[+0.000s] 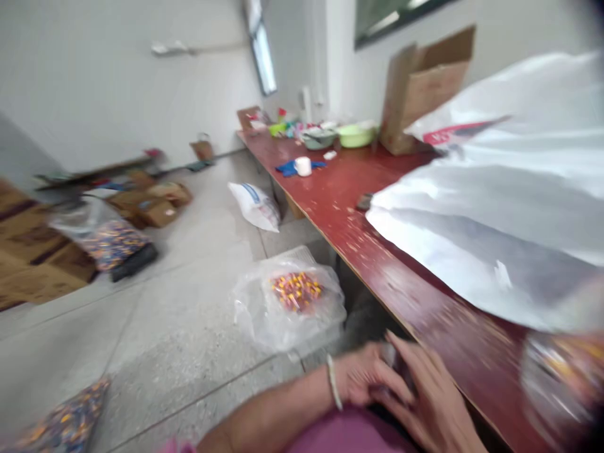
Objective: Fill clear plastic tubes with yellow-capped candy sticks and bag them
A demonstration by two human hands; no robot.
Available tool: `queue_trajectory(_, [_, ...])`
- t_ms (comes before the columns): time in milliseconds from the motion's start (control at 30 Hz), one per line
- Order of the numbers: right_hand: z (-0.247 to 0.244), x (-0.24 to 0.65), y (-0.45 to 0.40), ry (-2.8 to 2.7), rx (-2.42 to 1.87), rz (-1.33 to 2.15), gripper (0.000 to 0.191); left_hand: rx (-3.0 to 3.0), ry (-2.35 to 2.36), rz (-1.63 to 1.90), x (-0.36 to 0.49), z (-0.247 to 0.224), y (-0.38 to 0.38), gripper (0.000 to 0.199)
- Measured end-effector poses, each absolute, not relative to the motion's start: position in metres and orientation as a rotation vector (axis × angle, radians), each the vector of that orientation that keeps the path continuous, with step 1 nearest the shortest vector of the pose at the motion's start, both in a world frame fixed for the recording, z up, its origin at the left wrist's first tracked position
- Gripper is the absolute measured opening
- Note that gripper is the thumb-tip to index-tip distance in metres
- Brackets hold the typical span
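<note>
- My shirt point(349, 431) has a purple-pink colour, and the cloth looks plain, without any print or marking that I can see.
- Near the bottom edge of the view there is a small piece of pink cloth point(175, 447); it is too blurred, so I cannot tell which part of my clothes it is.
- My left forearm point(268, 418) is bare in this view.
- I wear one thin, pale bangle point(334, 382) around the wrist of this arm; it is white or silver, I cannot tell which.
- My left hand point(365, 377) and my right hand point(427, 402) are bare, with no glove.
</note>
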State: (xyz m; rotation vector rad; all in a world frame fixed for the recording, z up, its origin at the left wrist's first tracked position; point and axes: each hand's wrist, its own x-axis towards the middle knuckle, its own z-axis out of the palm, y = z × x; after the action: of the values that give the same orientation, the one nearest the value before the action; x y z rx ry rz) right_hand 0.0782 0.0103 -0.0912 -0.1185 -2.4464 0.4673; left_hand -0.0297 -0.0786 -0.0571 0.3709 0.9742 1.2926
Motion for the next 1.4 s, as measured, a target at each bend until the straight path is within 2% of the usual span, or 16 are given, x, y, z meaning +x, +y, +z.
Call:
queue_trajectory(67, [-0.070, 0.077, 0.006, -2.477, -0.118, 0.590, 0.072, 0.437, 0.882, 1.374, -0.032, -0.049, -0.080, 0.034])
queue_trajectory(200, [-0.054, 0.071, 0.006, -2.387, -0.281, 0.788, 0.093, 0.516, 0.904, 1.443, -0.043, -0.038, -0.076, 0.042])
queue_trajectory(400, [-0.057, 0.076, 0.006, -2.357, -0.265, 0.763, 0.077, 0.654, 0.995, 1.464, -0.040, -0.034, -0.076, 0.040])
queue_trajectory(600, [-0.063, 0.074, 0.009, -2.338, -0.244, 0.827, 0.079, 0.712, 1.141, 1.474, -0.039, -0.039, -0.074, 0.044])
queue_trajectory(667, [-0.058, 0.076, 0.006, -2.323, -0.240, 0.968, 0.082, 0.765, 1.209, 1.453, -0.039, -0.036, -0.074, 0.041])
queue_trajectory(800, [-0.034, 0.085, -0.009, -2.127, -0.276, 1.499, 0.099, 0.927, 1.341, 1.426, -0.037, -0.021, -0.082, 0.028])
queue_trajectory(867, [-0.019, 0.090, -0.018, -2.017, -0.280, 1.661, 0.094, 1.014, 1.352, 1.448, -0.035, -0.013, -0.090, 0.025])
queue_trajectory(900, [-0.013, 0.093, -0.023, -1.989, -0.286, 1.684, 0.085, 1.061, 1.358, 1.462, -0.034, -0.010, -0.094, 0.024])
queue_trajectory(1000, [0.004, 0.099, -0.033, -2.024, -0.352, 1.464, 0.045, 1.215, 1.443, 1.494, -0.029, 0.000, -0.107, 0.022])
queue_trajectory(1067, [0.012, 0.103, -0.040, -2.093, -0.395, 1.175, 0.031, 1.288, 1.509, 1.515, -0.026, 0.007, -0.116, 0.020])
queue_trajectory(1200, [0.029, 0.111, -0.055, -2.138, -0.405, 0.769, 0.030, 1.250, 1.421, 1.575, -0.023, 0.018, -0.131, 0.022])
queue_trajectory(1333, [0.040, 0.114, -0.068, -2.067, -0.326, 0.462, 0.040, 0.860, 1.012, 1.624, -0.026, 0.021, -0.142, 0.034])
queue_trajectory(1400, [0.039, 0.111, -0.069, -2.087, -0.226, 0.330, 0.045, 0.674, 0.794, 1.561, -0.029, 0.019, -0.144, 0.031])
